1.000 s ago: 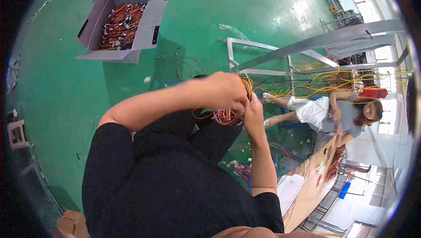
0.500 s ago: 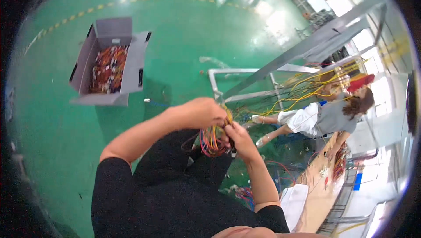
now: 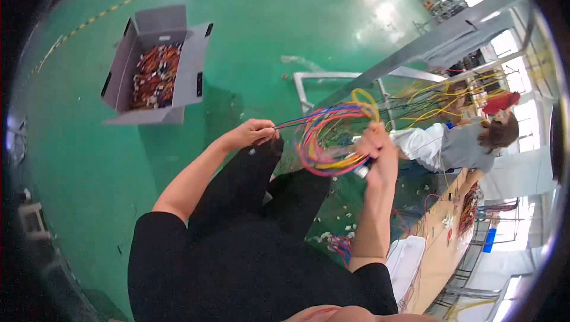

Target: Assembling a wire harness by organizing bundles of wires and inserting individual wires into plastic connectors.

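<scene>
A loose coil of thin coloured wires (image 3: 320, 121), red, pink, blue and yellow, hangs in front of me as an open loop. My right hand (image 3: 377, 146) is closed round the coil's right side, a little blurred. Beneath that hand, a pale connector (image 3: 361, 171) shows at the wire ends. To the left, my left hand (image 3: 255, 133) pinches a few strands drawn out from the coil; these run almost straight between the two hands. My left fingers hide the tips of the strands.
An open grey box (image 3: 193, 75) full of bundled wires stands on the floor at the left. A metal frame (image 3: 380, 73) slants across the right, hung with yellow wires. Beyond it, a person (image 3: 463, 144) bends at a wooden table (image 3: 436, 251). Scraps and a wire bundle (image 3: 341, 246) lie below.
My hands have moved apart, the right one to the right with the coil, the left one to the left. The coil has spread into a wide loop, with strands stretched between the hands.
</scene>
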`<state>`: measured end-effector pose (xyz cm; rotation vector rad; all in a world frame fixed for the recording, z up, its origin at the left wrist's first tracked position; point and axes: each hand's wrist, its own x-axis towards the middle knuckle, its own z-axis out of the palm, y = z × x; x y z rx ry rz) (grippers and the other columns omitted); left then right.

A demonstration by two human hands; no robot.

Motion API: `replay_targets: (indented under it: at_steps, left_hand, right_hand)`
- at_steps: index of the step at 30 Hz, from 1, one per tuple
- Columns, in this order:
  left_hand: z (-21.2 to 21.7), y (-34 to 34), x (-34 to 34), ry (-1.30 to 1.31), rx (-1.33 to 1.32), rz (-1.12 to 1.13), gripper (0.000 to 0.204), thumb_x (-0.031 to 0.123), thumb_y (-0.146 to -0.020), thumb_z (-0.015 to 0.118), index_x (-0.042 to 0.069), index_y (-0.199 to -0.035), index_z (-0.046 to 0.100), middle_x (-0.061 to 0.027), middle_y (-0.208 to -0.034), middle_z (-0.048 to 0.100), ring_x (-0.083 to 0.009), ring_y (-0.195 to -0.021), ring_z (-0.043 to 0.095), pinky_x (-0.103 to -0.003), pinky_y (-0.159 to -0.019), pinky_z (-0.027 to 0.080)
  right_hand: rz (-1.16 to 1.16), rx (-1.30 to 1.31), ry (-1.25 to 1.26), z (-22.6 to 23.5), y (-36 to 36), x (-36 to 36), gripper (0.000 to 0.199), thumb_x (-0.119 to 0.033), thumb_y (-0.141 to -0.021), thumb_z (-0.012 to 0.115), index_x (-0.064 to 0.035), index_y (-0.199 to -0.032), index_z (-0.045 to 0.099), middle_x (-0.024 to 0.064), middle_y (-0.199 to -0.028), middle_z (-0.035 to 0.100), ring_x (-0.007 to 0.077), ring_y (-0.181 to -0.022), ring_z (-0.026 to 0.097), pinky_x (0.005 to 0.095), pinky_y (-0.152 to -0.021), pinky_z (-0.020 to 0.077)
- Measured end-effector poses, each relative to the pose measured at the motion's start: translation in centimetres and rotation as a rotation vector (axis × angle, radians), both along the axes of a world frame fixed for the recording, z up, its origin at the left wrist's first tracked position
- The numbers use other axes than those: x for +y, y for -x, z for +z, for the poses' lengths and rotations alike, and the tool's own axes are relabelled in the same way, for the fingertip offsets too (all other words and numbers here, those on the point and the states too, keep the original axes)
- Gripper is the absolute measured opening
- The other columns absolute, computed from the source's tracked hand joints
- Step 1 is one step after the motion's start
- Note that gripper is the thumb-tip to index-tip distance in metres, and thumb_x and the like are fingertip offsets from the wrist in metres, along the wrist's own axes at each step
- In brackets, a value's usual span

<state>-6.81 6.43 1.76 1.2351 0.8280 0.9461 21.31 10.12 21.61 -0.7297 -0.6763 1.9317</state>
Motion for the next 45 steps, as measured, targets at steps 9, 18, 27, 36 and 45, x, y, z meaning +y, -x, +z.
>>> replay_targets:
  at_steps: [9, 18, 27, 36, 45]
  left_hand:
    - [4.9, -5.8, -7.7, -0.195, 0.528, 0.021, 0.027, 0.021, -0.096, 0.039, 0.0, -0.112, 0.047, -0.0233, -0.089, 0.06, -0.0403, -0.087, 0.059, -0.048, -0.073, 0.045]
    - [14.7, -4.9, -3.3, -0.699, 0.836, -0.358, 0.017, 0.02, -0.087, 0.051, 0.004, -0.088, 0.058, -0.0178, -0.074, 0.063, -0.0389, -0.069, 0.062, -0.049, -0.063, 0.051]
    - [14.3, -1.9, 1.2, -0.588, 0.87, -0.07, 0.036, 0.041, -0.082, 0.06, 0.005, -0.077, 0.063, -0.0146, -0.074, 0.064, -0.0336, -0.07, 0.061, -0.043, -0.063, 0.048]
    - [14.0, -1.8, 2.5, -0.851, 0.737, -0.12, 0.021, 0.022, -0.083, 0.057, 0.002, -0.077, 0.055, -0.0165, -0.075, 0.06, -0.0376, -0.076, 0.057, -0.045, -0.065, 0.046]
    - [14.4, -0.6, 5.3, -0.613, 0.435, -0.204, 0.024, 0.021, -0.075, 0.072, 0.002, -0.079, 0.059, -0.0114, -0.069, 0.063, -0.0238, -0.066, 0.062, -0.034, -0.06, 0.047]
  right_hand:
    - [-0.415, -0.396, -0.229, -3.0, 3.0, 0.7, 0.02, -0.023, -0.096, 0.049, -0.0041, -0.094, 0.05, -0.0026, -0.068, 0.042, 0.0064, -0.054, 0.034, 0.0239, -0.056, 0.0382]
    - [-0.153, -0.879, -0.6, -6.4, 6.2, -2.2, 0.019, -0.021, -0.097, 0.047, -0.0042, -0.088, 0.045, 0.0004, -0.067, 0.053, 0.0043, -0.051, 0.043, 0.0201, -0.049, 0.0368]
    - [0.166, -0.764, -0.346, -6.8, 4.5, -2.7, 0.018, -0.025, -0.096, 0.049, -0.0062, -0.096, 0.048, -0.004, -0.069, 0.047, 0.0017, -0.056, 0.042, 0.0173, -0.046, 0.0342]
    - [0.272, -0.855, -0.45, -5.7, 5.7, -2.0, 0.019, -0.023, -0.097, 0.047, -0.0054, -0.091, 0.049, -0.0012, -0.07, 0.051, 0.005, -0.054, 0.044, 0.0202, -0.048, 0.0372]
    - [0.42, -0.666, -0.181, -4.9, 4.3, -1.8, 0.018, -0.025, -0.096, 0.049, -0.0073, -0.093, 0.046, -0.0051, -0.063, 0.036, 0.004, -0.049, 0.031, 0.0207, -0.05, 0.0347]
